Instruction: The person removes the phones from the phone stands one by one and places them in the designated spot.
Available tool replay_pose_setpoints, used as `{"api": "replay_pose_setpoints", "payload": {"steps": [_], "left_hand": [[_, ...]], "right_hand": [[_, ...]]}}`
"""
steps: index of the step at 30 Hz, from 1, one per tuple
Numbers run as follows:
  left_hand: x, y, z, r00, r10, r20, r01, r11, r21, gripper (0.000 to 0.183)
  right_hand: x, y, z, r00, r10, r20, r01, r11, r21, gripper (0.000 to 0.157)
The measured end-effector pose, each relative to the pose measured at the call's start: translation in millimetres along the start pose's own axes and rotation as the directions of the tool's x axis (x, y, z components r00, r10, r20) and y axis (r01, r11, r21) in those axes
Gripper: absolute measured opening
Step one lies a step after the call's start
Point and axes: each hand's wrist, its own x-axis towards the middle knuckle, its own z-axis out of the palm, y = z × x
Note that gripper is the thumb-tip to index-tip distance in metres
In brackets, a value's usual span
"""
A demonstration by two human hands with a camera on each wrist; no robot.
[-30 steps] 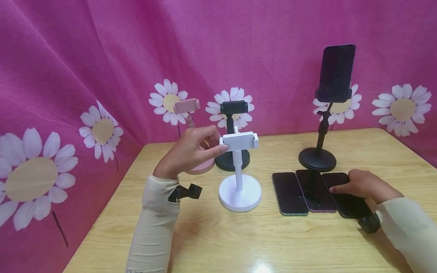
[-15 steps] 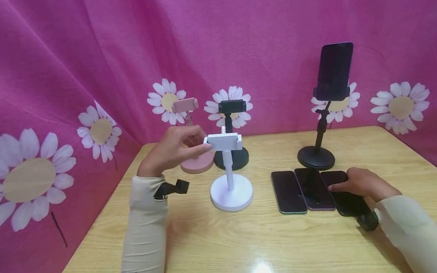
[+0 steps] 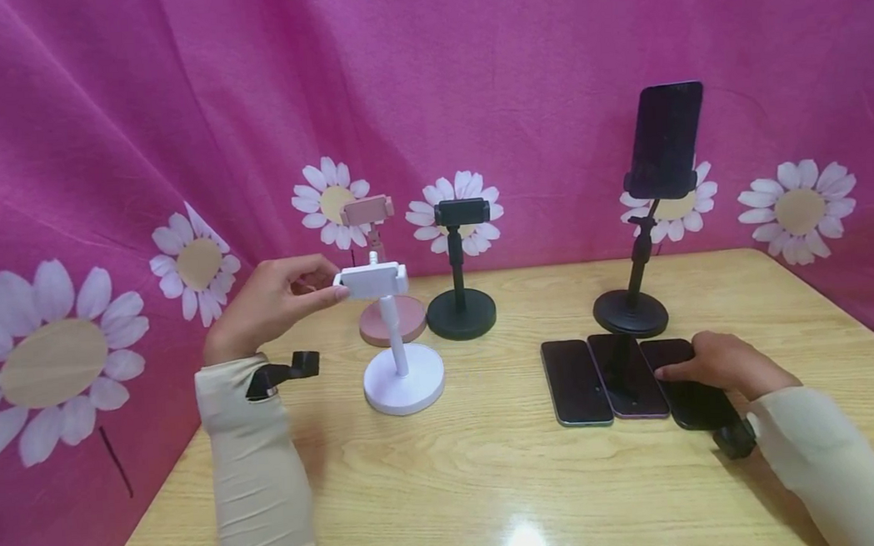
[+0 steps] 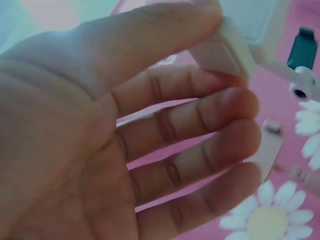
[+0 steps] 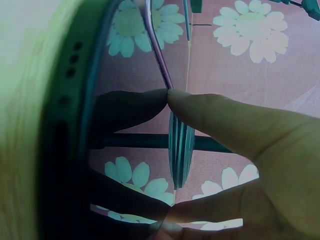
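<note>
My left hand (image 3: 277,304) pinches the left end of the white phone stand's (image 3: 394,334) holder between thumb and forefinger. In the left wrist view the other fingers (image 4: 230,145) spread loosely below the holder. The stand leans slightly, and whether its round base touches the table cannot be told. My right hand (image 3: 739,363) rests on the rightmost black phone (image 3: 704,404), thumb and fingertips touching its dark screen. Beside it lie a purple-edged phone (image 3: 643,398) and a green-edged phone (image 3: 575,381), both screen up.
Behind the white stand are a pink phone stand (image 3: 392,320) and a black phone stand (image 3: 460,315). Another black stand (image 3: 632,312) at the back right bears an upright phone (image 3: 667,140). A pink daisy-printed cloth (image 3: 548,116) hangs behind the wooden table (image 3: 420,491).
My left hand has moved the white stand leftward, so it now stands in front of the pink stand and the black stand behind is uncovered. My right hand has stayed on the phone.
</note>
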Motion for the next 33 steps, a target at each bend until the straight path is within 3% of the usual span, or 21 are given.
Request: {"api": "replay_pose_setpoints", "payload": {"steps": [6, 12, 17, 24, 33], "left_hand": [[-15.1, -18.9, -15.3, 0.993, -0.098, -0.068, 0.097, 0.995, -0.017, 0.032], [-25.0, -33.6, -24.0, 0.985, -0.111, -0.129, 0.114, 0.993, 0.012, 0.033], [-29.8, -43.0, -25.7, 0.981, -0.086, -0.174, 0.085, 0.996, -0.009, 0.03], [-30.7, -51.3, -25.3, 0.981, -0.067, -0.183, 0.066, 0.998, -0.012, 0.029], [-31.4, -44.4, -27.2, 0.981, -0.13, -0.145, 0.125, 0.991, -0.043, 0.036]], "right_hand": [[0.0, 1.1, 0.1, 1.0, -0.012, -0.009, 0.012, 1.0, 0.014, 0.083], [-0.7, 1.7, 0.4, 1.0, -0.021, -0.015, 0.021, 1.0, 0.018, 0.082], [-0.5, 0.7, 0.2, 1.0, -0.012, -0.006, 0.012, 1.0, 0.005, 0.082], [-1.0, -0.4, 0.0, 1.0, -0.013, -0.007, 0.013, 1.0, 0.009, 0.083], [-0.4, 0.8, 0.9, 1.0, -0.015, -0.011, 0.015, 1.0, 0.008, 0.084]]}}
